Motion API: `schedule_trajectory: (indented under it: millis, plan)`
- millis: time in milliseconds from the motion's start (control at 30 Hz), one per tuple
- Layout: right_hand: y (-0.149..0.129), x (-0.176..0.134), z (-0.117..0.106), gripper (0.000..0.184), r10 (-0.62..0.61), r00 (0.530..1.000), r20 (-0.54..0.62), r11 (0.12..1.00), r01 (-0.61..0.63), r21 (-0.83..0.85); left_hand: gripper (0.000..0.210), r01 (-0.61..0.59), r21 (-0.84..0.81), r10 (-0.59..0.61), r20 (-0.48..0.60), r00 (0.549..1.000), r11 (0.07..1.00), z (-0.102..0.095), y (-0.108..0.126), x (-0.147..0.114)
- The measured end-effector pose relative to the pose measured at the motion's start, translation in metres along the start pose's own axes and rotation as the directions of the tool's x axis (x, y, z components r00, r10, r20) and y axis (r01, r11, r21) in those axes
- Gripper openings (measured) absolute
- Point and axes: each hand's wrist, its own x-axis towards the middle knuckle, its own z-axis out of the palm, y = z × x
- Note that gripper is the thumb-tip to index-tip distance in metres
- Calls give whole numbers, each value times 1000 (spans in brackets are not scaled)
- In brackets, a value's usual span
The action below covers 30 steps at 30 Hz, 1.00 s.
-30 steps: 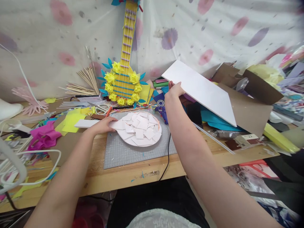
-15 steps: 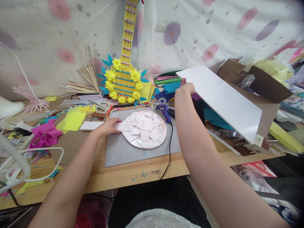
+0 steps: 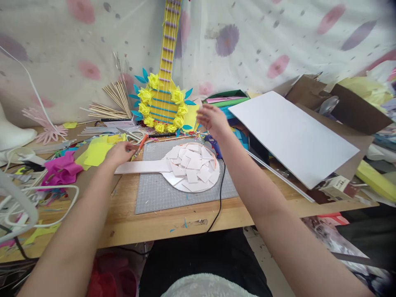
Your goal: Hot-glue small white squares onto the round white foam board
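Observation:
A white foam-board cutout with a round body and a long neck [image 3: 145, 166] lies on the grey cutting mat [image 3: 151, 198], and loose white squares [image 3: 193, 161] are heaped on its round part. My left hand [image 3: 120, 152] hovers just above the end of the neck, thumb and fingers apart, close to an orange-handled tool [image 3: 142, 142] beside the scissors [image 3: 135, 137]. Above the far edge of the mat, my right hand [image 3: 213, 119] is empty with loosely bent fingers. It partly hides a blue glue gun [image 3: 213, 144].
A yellow paper guitar with roses [image 3: 165, 103] leans upright against the curtain. A large white board [image 3: 291, 132] rests tilted at the right on a cardboard box. Wooden sticks [image 3: 119, 101], yellow sheets [image 3: 98, 152] and a black cord [image 3: 220, 198] lie about the table.
My right hand has let go of the white board and moved left; the board now lies flatter. My left hand has released the cutout's neck and moved left and up. The cutout has shifted slightly right.

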Motion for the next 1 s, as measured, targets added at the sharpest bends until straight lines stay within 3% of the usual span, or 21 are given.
schedule_trajectory:
  millis: [67, 100, 233, 300, 433, 600, 633, 700, 767, 833, 933, 1000]
  plan:
    - [16, -36, 5, 24, 21, 980, 199, 980, 19, -200, 44, 122, 218, -106, -83, 991, 968, -7, -17, 5]
    - [25, -51, 2, 22, 10, 969, 246, 958, 61, -280, 50, 142, 299, -126, -75, 989, 944, -9, -23, 6]
    - [50, -86, -31, 17, -112, 962, 249, 784, 239, -572, 51, 152, 499, -195, 34, 980, 853, -9, -33, 4]
    - [56, -94, -49, 19, -117, 955, 273, 679, 278, -680, 47, 158, 550, -215, 42, 976, 820, -8, -31, 2]
    - [59, -102, -75, 23, -77, 957, 281, 590, 270, -761, 44, 202, 542, -225, -25, 974, 816, -9, -26, 1]
    - [63, -106, -90, 23, -82, 968, 236, 613, 235, -754, 48, 289, 342, -177, -323, 930, 894, -10, -20, -7]
    - [64, -106, -91, 24, -82, 969, 234, 625, 233, -745, 48, 283, 319, -171, -336, 926, 904, -8, -18, -9]
    - [66, -107, -93, 25, -78, 969, 235, 652, 228, -723, 44, 251, 324, -179, -237, 955, 912, -4, -14, -10]
    - [68, -108, -95, 26, -81, 971, 226, 676, 220, -704, 43, 200, 369, -195, -53, 979, 908, 2, -12, -7]
    - [69, -108, -98, 27, -95, 976, 196, 685, 207, -698, 51, 153, 417, -209, 90, 974, 896, 7, -12, 0]
    - [70, -108, -104, 26, -112, 986, 127, 673, 169, -720, 67, 112, 455, -223, 198, 954, 883, 13, -15, 9]
    - [72, -107, -109, 25, -103, 991, 90, 660, 136, -739, 70, 92, 418, -188, 195, 963, 904, 15, -15, 11]
